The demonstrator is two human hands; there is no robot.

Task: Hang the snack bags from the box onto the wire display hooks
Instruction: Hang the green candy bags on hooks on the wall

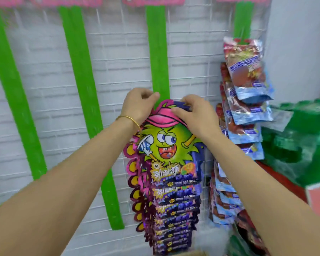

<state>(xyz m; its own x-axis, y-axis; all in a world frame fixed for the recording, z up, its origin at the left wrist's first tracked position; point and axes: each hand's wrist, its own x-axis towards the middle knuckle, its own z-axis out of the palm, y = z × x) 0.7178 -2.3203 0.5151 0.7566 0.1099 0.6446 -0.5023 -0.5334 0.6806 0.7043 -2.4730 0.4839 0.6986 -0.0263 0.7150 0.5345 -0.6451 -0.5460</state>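
Your left hand (139,106) pinches the top left edge of the snack bag (163,145). Your right hand (194,115) clamps the top right, thumb on the pink cap. The bag hangs below both hands, long axis vertical, over the purple stack (175,215) and under the green strip (158,52). The hook is hidden behind your fingers, so the next move probably presses the top back onto it. Legible: "30" only; other lettering is blurred.

A white brick wall (44,71) is seen behind. Crinkled green material (303,130), perhaps packaging, is piled at the right above a red surface (284,183).
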